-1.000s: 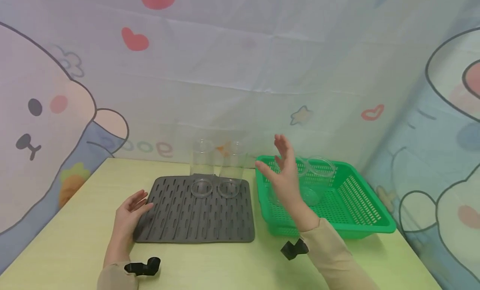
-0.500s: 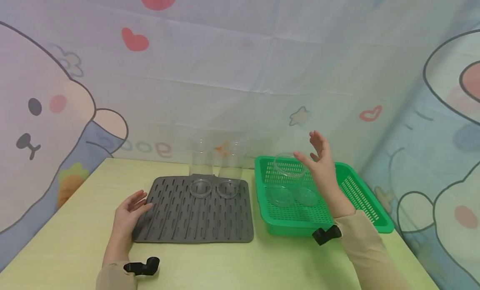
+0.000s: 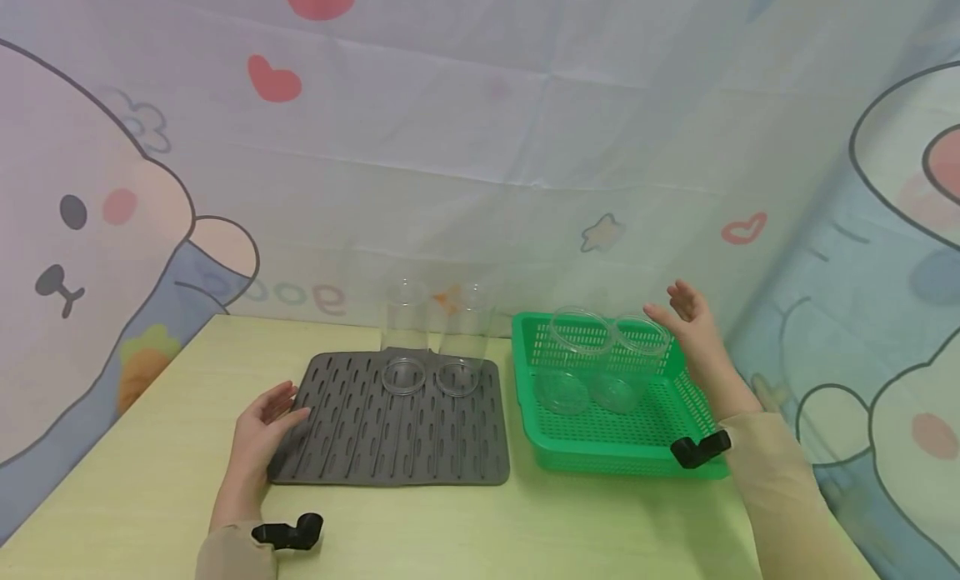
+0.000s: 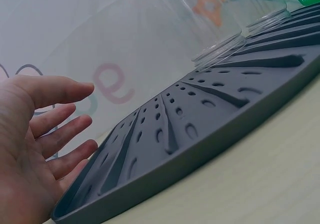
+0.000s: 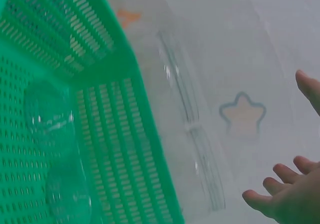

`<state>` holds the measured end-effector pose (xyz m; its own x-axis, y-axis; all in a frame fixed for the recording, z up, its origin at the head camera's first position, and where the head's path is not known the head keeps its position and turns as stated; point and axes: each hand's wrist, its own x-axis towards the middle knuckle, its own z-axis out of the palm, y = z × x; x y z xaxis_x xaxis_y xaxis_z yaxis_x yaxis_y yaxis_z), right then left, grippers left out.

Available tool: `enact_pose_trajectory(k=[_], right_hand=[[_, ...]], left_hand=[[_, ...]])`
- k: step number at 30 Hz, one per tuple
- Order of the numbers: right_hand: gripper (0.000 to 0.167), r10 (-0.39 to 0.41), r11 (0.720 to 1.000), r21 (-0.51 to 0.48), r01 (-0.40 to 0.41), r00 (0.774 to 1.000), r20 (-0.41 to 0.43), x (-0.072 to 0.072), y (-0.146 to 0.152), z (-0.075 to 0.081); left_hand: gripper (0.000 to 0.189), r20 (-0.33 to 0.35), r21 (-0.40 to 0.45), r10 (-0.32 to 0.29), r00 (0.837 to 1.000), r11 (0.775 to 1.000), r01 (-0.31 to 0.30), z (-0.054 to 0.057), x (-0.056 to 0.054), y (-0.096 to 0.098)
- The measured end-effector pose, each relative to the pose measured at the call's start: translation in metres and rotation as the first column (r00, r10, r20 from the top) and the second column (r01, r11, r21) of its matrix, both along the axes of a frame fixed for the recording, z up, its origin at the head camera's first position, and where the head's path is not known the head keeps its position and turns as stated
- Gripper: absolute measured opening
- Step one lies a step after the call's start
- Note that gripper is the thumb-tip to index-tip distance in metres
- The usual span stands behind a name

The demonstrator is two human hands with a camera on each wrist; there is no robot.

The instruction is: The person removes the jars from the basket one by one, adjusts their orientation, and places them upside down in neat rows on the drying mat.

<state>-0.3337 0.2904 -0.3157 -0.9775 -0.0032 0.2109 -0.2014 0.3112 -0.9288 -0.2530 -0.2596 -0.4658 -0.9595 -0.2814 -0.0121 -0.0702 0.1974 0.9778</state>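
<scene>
My left hand point(image 3: 258, 430) lies at the left edge of a grey slotted drying mat point(image 3: 390, 447), thumb apart from the fingers. In the left wrist view its fingers point(image 4: 65, 139) are loosely bent and hold nothing. Two clear, tall cups stand upside down at the mat's back edge, a left cup point(image 3: 405, 330) and a right cup point(image 3: 463, 330). My right hand point(image 3: 697, 334) is over the right side of a green basket point(image 3: 622, 459), fingers spread and holding nothing. Inside the basket two more clear cups stand rim up, one point(image 3: 572, 367) left of the other point(image 3: 630, 367). The right thumb is close to the right-hand rim.
A pale yellow table point(image 3: 420, 530) bears the mat and, to its right, the basket. Behind them hangs a cartoon-printed curtain point(image 3: 465, 130), close to the table's back edge. Black wrist cameras sit on the left sleeve point(image 3: 236, 551) and the right sleeve point(image 3: 780, 488).
My right hand has moved right across the basket, from over the left cup to beyond the right one, staying empty. The left hand, mat and cups have stayed in place.
</scene>
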Motion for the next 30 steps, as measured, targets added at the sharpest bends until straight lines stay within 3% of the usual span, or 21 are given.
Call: enact_pose_trajectory(k=[6, 16, 24, 30], right_hand=[[0.094, 0.086, 0.986, 0.136, -0.098, 0.992, 0.090, -0.013, 0.026, -0.007], [0.099, 0.177, 0.963, 0.162, -0.216, 0.958, 0.224, -0.030, 0.048, -0.013], [0.100, 0.269, 0.918, 0.198, -0.343, 0.907, 0.324, -0.038, 0.059, -0.024], [0.104, 0.318, 0.905, 0.157, -0.395, 0.875, 0.366, -0.041, 0.063, -0.038]], left_hand=[[0.068, 0.003, -0.003, -0.004, 1.000, 1.000, 0.004, 0.000, 0.000, 0.000], [0.067, 0.004, -0.003, -0.005, 1.000, 1.000, 0.005, 0.002, 0.001, 0.000], [0.068, 0.013, -0.004, -0.007, 1.000, 1.000, 0.007, 0.002, 0.001, 0.001], [0.068, 0.015, -0.005, -0.009, 1.000, 1.000, 0.009, 0.003, 0.001, 0.001]])
